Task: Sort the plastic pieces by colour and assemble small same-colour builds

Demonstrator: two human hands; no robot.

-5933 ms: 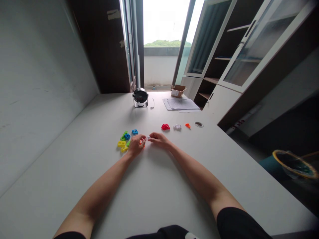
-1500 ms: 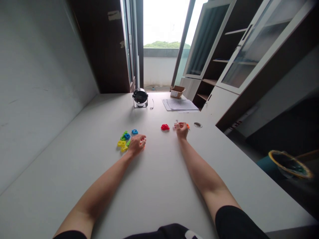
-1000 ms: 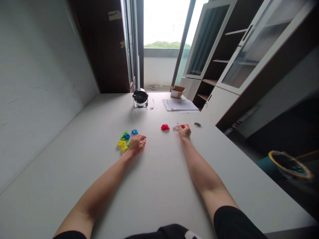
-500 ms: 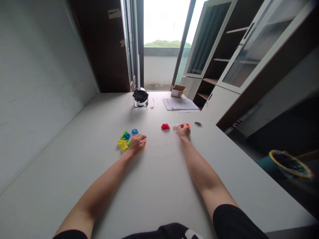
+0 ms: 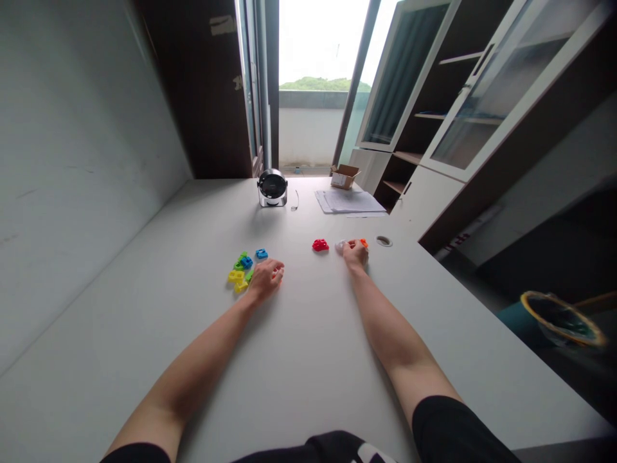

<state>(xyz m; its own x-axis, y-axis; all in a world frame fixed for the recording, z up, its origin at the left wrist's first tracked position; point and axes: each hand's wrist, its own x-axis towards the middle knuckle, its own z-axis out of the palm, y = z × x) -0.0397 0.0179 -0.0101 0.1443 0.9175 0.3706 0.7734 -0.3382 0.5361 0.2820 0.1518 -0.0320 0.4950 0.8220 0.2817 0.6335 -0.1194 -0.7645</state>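
Right hand (image 5: 355, 252) between the white pieces (image 5: 340, 246) and the orange piece (image 5: 363, 243); left hand (image 5: 267, 278) beside the mixed group on the table (image 5: 308, 366).
Right hand: fingers bent downward and drawn together, close to both colours; whether they pinch a piece cannot be told, since the hand covers the contact area. Left hand: loosely curled, palm low, partly covering reddish pieces; its grip is also hidden. This low posture probably keeps those pieces within easy reach. Yellow pieces (image 5: 233, 276), green pieces (image 5: 238, 265) and blue pieces (image 5: 246, 263) lie close together at left. The red pieces (image 5: 320, 245) sit apart from the white pieces, a spacing that seems to keep each colour distinct.
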